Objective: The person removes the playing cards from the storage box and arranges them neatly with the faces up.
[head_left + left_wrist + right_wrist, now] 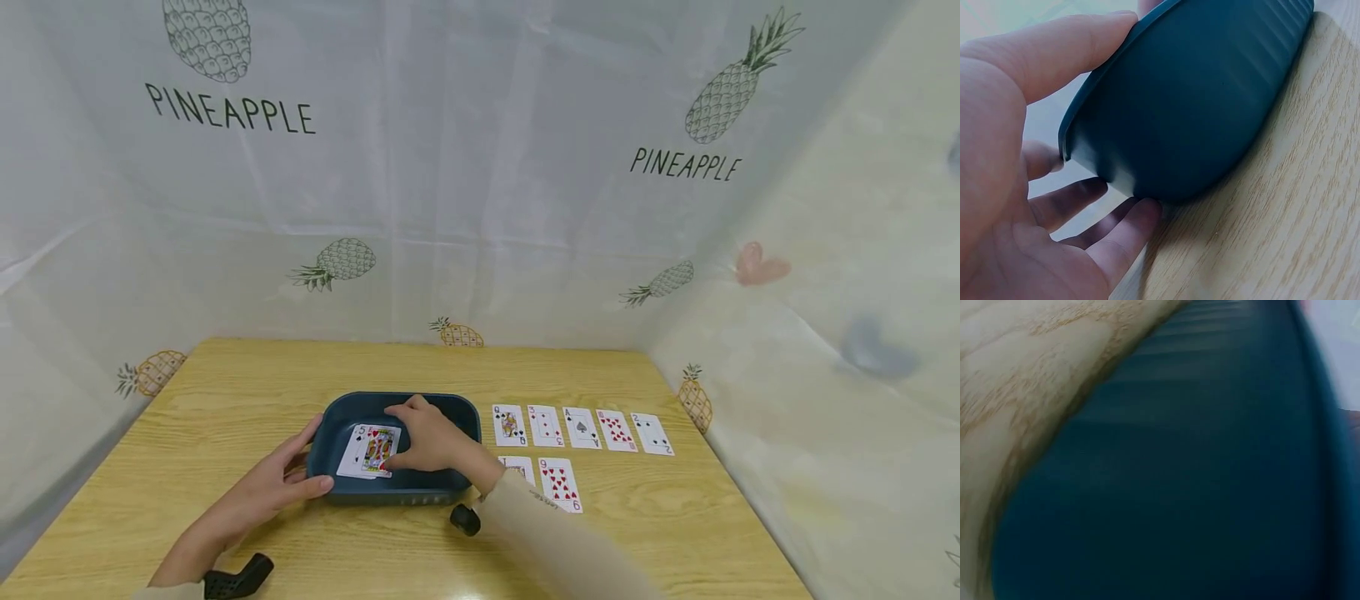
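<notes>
A dark teal plastic basin [390, 498] stands on the table. Inside it lie overlapping playing cards, with a king [381, 450] on top of a five [351, 454]. My left hand [273, 482] grips the basin's left end, thumb at the rim and fingertips against the outer wall, as the left wrist view also shows. Reaching over the front rim, my right hand [433, 437] is inside the basin, its thumb and index finger spread apart at the king's right side. The right wrist view is filled mostly by the basin's blurred outer wall, and the right fingers are hidden there.
Right of the basin, face-up cards lie in two rows: a queen [510, 426], a three [545, 427], an ace [582, 428] and others behind, a nine [559, 483] and a partly covered card [517, 467] in front. Printed curtains [480, 167] surround the wooden table [645, 533].
</notes>
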`<move>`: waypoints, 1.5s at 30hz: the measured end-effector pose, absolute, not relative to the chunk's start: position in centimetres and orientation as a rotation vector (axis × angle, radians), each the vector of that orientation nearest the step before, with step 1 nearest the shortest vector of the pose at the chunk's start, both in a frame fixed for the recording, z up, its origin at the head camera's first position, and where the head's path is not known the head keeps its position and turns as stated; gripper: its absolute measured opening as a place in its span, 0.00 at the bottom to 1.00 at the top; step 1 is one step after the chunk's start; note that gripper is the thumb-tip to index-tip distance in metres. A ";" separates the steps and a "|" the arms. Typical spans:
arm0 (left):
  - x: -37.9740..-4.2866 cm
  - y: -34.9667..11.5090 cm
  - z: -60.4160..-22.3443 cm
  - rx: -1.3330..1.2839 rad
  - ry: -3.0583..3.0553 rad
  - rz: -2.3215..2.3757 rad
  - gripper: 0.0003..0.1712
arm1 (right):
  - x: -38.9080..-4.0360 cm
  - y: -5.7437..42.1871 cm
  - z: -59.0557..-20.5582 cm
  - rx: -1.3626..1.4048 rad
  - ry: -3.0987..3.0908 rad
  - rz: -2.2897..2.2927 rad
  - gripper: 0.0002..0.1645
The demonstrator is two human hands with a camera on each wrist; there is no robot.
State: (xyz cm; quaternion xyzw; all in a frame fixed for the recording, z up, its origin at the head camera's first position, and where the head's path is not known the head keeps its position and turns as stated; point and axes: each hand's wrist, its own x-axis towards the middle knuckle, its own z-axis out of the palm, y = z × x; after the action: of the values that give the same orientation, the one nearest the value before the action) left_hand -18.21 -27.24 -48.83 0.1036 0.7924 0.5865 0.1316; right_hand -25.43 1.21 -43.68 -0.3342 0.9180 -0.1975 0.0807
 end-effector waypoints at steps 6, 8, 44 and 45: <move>-18.1 -27.4 -48.7 0.305 2.314 1.697 0.58 | -25.7 -0.6 -45.2 -0.918 2.773 -0.450 0.55; -18.1 -27.4 -48.6 0.310 2.313 1.697 0.58 | -25.5 -1.1 -45.3 -0.899 2.806 -0.381 0.57; -18.2 -27.0 -48.6 0.275 2.319 1.655 0.58 | -23.8 6.9 -38.2 -1.024 2.806 -0.664 0.51; -18.2 -27.0 -48.6 0.275 2.317 1.657 0.58 | -23.7 7.9 -37.9 -1.033 2.798 -0.675 0.51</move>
State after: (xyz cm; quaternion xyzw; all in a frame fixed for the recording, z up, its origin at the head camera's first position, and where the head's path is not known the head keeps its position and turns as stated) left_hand -18.20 -26.98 -48.60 0.0951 0.8018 0.5732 0.1394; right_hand -23.73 7.88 -37.89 -0.3375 0.9142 -0.2206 0.0415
